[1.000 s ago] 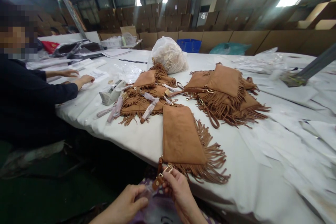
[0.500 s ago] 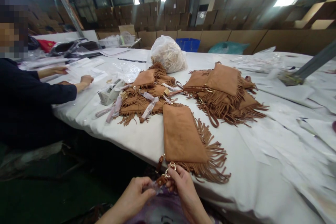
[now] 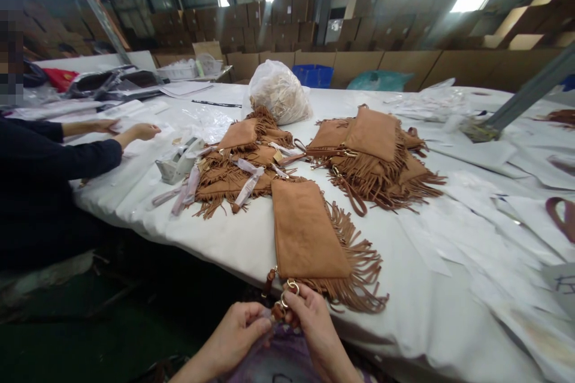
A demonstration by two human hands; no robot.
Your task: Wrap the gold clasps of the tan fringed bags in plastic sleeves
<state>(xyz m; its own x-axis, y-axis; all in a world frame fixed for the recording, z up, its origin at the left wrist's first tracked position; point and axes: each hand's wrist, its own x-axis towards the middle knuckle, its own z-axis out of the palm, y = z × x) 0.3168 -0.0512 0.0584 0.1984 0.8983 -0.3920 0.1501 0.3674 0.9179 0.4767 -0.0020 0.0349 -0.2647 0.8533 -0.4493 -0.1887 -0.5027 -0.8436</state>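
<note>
At the table's near edge lies a brown fringed pouch (image 3: 305, 230), flat, its fringe spread to the right. A short leather zipper pull (image 3: 268, 283) hangs from its lower left corner. Just below it, my right hand (image 3: 314, 320) pinches a brown leather wrist strap near its gold ring (image 3: 291, 288). My left hand (image 3: 242, 330) is closed on the strap's other part, where clear plastic film shows. Most of the strap is hidden by my fingers. Both hands are close together in front of the pouch.
Fringed pouches with plastic-wrapped straps (image 3: 249, 182) pile up behind, beside a grey tape dispenser (image 3: 178, 161). Another pouch pile (image 3: 375, 137) lies right. A stuffed plastic bag (image 3: 281, 93) stands farther back. Papers (image 3: 453, 221) cover the right side. A co-worker's arms (image 3: 90, 146) reach in from the left.
The view has turned slightly right, so everything sits farther left. My hands keep their grip on the strap, a little closer together. The co-worker's nearer hand has opened out somewhat.
</note>
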